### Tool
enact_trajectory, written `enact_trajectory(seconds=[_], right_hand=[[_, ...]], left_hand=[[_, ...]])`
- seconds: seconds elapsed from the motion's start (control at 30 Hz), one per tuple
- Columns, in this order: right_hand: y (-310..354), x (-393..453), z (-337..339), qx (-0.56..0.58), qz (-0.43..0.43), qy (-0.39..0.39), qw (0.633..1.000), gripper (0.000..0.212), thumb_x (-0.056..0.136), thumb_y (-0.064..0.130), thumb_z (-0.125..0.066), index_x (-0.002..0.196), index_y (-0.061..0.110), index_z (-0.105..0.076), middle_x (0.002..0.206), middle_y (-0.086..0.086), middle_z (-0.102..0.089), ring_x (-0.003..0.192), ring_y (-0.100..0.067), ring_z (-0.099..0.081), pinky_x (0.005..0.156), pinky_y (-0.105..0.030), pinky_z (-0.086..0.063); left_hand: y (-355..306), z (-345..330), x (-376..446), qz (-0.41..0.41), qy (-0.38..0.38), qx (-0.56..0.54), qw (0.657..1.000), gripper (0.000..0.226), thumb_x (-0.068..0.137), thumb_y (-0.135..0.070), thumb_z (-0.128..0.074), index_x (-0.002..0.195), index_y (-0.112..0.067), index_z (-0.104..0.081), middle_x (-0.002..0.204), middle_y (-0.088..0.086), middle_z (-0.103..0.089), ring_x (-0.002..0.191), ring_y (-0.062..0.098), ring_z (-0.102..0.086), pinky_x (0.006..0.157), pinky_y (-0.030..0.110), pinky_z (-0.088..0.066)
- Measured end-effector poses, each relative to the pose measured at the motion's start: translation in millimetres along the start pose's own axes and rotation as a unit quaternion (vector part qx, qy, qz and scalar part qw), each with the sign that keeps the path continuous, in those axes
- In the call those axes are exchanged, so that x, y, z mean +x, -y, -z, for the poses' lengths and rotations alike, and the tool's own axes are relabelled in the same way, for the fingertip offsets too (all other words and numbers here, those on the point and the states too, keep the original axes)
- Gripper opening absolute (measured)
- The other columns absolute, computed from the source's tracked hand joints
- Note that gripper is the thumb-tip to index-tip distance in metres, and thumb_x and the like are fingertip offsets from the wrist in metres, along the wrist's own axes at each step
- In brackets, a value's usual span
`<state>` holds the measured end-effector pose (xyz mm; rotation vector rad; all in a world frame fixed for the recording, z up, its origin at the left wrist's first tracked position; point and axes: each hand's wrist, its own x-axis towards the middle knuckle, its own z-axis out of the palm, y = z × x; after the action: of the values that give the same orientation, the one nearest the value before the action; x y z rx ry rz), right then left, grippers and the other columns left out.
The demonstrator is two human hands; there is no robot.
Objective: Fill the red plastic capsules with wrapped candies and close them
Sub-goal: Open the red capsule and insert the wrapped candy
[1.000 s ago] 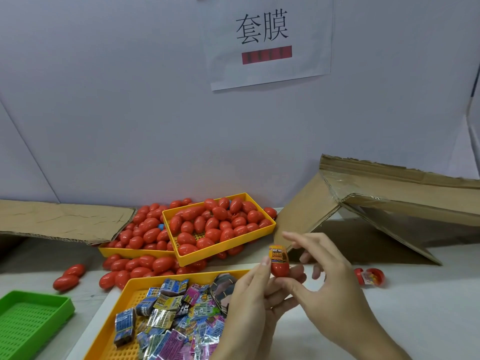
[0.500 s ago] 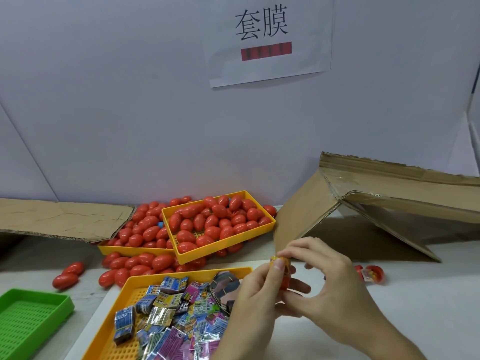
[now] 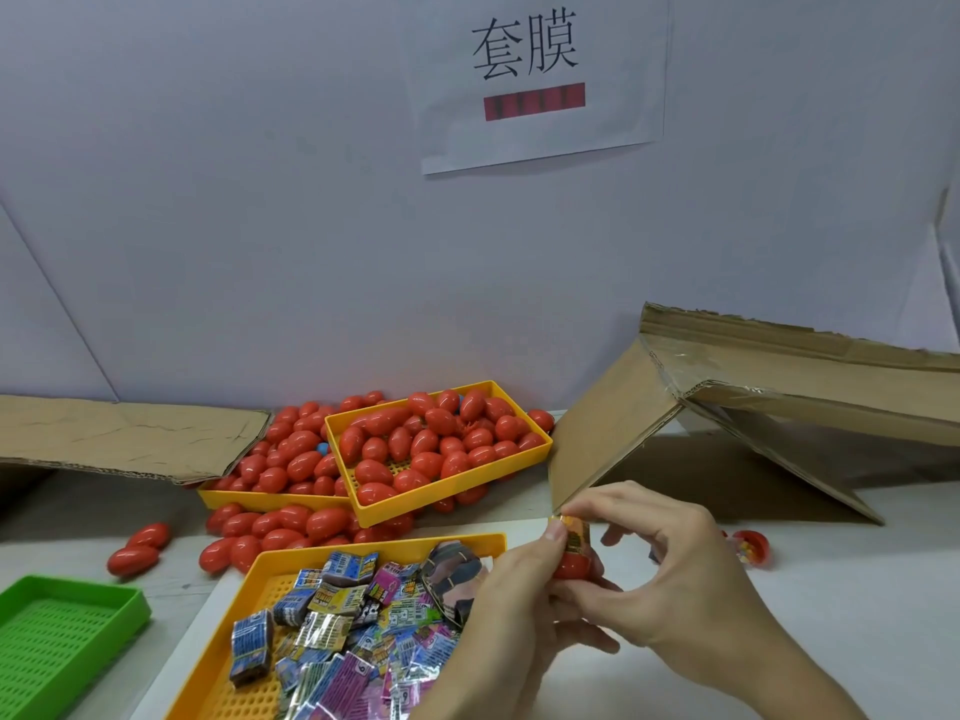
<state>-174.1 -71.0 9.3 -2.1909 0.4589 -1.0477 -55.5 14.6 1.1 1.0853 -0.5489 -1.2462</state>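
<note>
My left hand grips a red capsule half from below, upright. An orange wrapped candy sticks out of its top. My right hand pinches the candy's top with fingertips, its thumb under the capsule. A yellow tray in front holds several wrapped candies. Farther back, two yellow trays are heaped with closed red capsules, and more lie loose around them. An open capsule with candy lies to the right of my hands.
An empty green tray sits at the lower left. Flat cardboard lies at the left, and a folded cardboard box leans at the right. A white wall with a paper sign closes the back.
My right hand came down over the candy and pressed it deeper into the capsule half. Both hands shifted slightly lower and closer together.
</note>
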Motion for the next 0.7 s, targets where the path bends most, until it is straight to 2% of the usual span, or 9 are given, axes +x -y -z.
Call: enact_trajectory(seconds=[0.13,0.27,0.33,0.4,0.5,0.6,0.7], right_hand=[[1,0,1,0.003,-0.015,-0.008,1.000,0.037,0.063,0.027,-0.088,0.094,0.036,-0.072,0.097,0.023,-0.067,0.100,0.001,-0.057,0.067,-0.005,-0.044],[1,0,-2,-0.038,-0.003,-0.026,0.999,0.043,0.064,0.027,-0.088,0.097,0.042,-0.065,0.097,0.024,-0.065,0.104,0.004,-0.054,0.068,-0.002,-0.042],[1,0,-2,-0.032,0.001,-0.019,0.999,0.042,0.064,0.030,-0.088,0.096,0.045,-0.064,0.096,0.025,-0.065,0.103,0.003,-0.055,0.068,-0.003,-0.043],[1,0,-2,-0.020,0.004,-0.015,1.000,0.040,0.064,0.036,-0.085,0.095,0.048,-0.064,0.097,0.026,-0.065,0.102,0.002,-0.056,0.069,-0.004,-0.045],[-3,-1,-4,-0.041,0.011,-0.036,0.998,0.036,0.063,0.038,-0.078,0.097,0.039,-0.069,0.095,0.024,-0.065,0.100,0.001,-0.057,0.069,-0.004,-0.045],[-7,-1,-7,-0.083,0.017,-0.053,0.995,0.041,0.061,0.026,-0.087,0.100,0.024,-0.073,0.096,0.022,-0.064,0.103,0.002,-0.054,0.071,-0.002,-0.044],[-8,-1,-6,-0.082,0.018,-0.050,0.995,0.043,0.062,0.022,-0.089,0.101,0.025,-0.073,0.097,0.024,-0.063,0.103,0.004,-0.054,0.068,0.001,-0.042]], left_hand=[[2,3,0,0.003,0.031,0.003,1.000,0.060,0.079,-0.041,-0.073,0.108,0.007,-0.051,0.066,0.011,-0.067,0.063,0.035,-0.069,0.053,0.038,-0.057],[8,7,7,-0.047,-0.013,0.079,0.996,0.062,0.069,-0.054,-0.071,0.105,-0.004,-0.062,0.075,0.007,-0.073,0.070,0.031,-0.072,0.059,0.037,-0.057],[9,7,9,-0.056,-0.016,0.086,0.995,0.071,0.075,-0.061,-0.072,0.114,-0.003,-0.060,0.081,0.015,-0.074,0.074,0.029,-0.072,0.060,0.035,-0.056],[9,5,8,-0.065,-0.002,0.072,0.995,0.068,0.083,-0.058,-0.068,0.117,0.000,-0.059,0.082,0.021,-0.072,0.074,0.030,-0.070,0.059,0.034,-0.055],[14,2,6,-0.097,-0.016,0.078,0.992,0.055,0.084,-0.047,-0.055,0.111,0.000,-0.061,0.076,0.018,-0.071,0.071,0.027,-0.070,0.059,0.035,-0.056],[19,-1,6,-0.118,-0.029,0.131,0.984,0.051,0.083,-0.049,-0.045,0.101,-0.005,-0.062,0.069,0.009,-0.070,0.067,0.026,-0.071,0.063,0.040,-0.060],[19,-1,5,-0.137,-0.031,0.160,0.977,0.047,0.083,-0.049,-0.043,0.099,-0.008,-0.062,0.070,0.007,-0.072,0.068,0.023,-0.071,0.065,0.040,-0.061]])
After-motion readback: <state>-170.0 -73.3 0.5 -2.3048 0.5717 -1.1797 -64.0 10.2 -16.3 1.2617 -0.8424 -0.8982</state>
